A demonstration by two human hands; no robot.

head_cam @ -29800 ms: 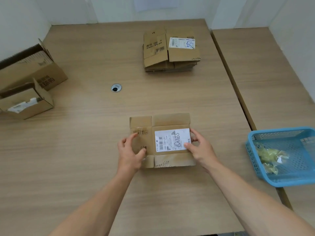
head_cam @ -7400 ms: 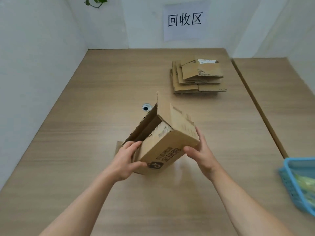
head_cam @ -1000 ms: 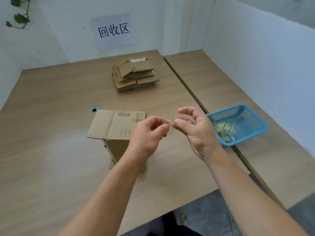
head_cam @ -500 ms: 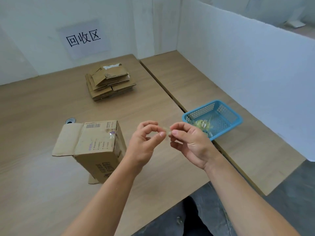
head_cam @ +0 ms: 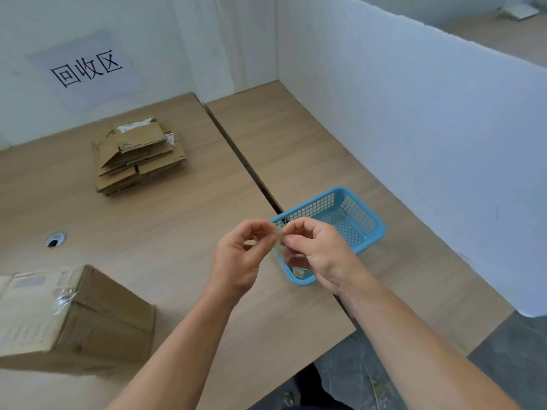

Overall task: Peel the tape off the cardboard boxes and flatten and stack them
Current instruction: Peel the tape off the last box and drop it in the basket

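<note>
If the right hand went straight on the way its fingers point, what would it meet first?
Probably the left hand, which pinches the same tape scrap as the right hand.

The left hand [head_cam: 239, 257] and right hand [head_cam: 321, 253], pinching the tape [head_cam: 276, 245] between them, now hover over the basket's [head_cam: 371, 232] near end, right of centre. The box [head_cam: 74, 315] now sits at lower left.

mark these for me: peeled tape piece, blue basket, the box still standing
tape piece [head_cam: 277, 245]: head view, on its clear dangling part.
blue basket [head_cam: 310, 209]: head view, on the far mesh wall.
standing cardboard box [head_cam: 103, 318]: head view, on its shaded side face.
</note>
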